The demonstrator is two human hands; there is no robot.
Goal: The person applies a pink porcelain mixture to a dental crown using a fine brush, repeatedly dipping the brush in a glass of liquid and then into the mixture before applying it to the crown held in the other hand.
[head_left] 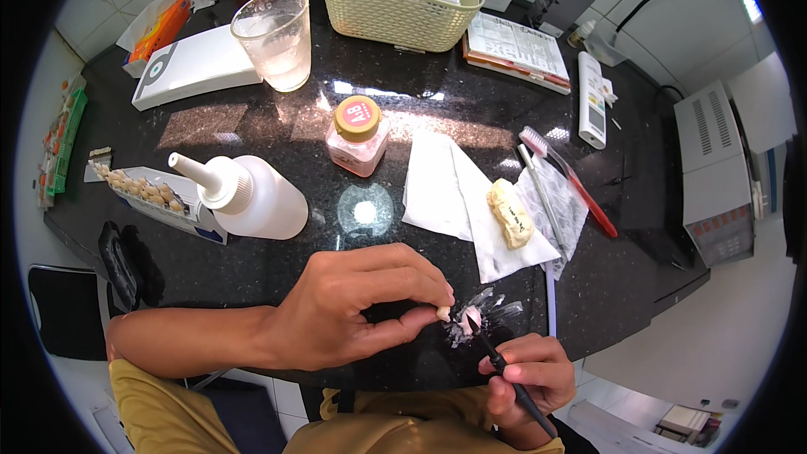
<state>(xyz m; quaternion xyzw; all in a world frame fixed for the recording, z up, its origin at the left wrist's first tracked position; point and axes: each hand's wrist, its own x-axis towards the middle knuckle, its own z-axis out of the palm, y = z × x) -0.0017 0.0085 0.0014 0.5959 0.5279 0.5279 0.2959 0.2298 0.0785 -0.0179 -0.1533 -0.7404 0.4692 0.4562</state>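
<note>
Near the counter's front edge, my left hand [349, 307] pinches a small cream-coloured artificial tooth [443, 314] between thumb and fingertips. Just right of it, a dab of pale pink paste [472, 316] lies smeared on the black counter, with whitish streaks around it. My right hand [534, 374] is closed round a slim black pen-like tool [523, 395], whose tip points into the paste. Beyond the hands, a yellowish block [510, 214] with handwriting sits on white tissue [437, 189]. A squat jar of pink powder [358, 139] with a gold lid stands farther back.
On the left stand a white squeeze bottle [261, 197] and a box with rows of artificial teeth [147, 192]. A glass [277, 42] and a green basket [403, 13] are at the back. A red toothbrush [580, 185], a metal tool [542, 193] and a remote [592, 105] lie right.
</note>
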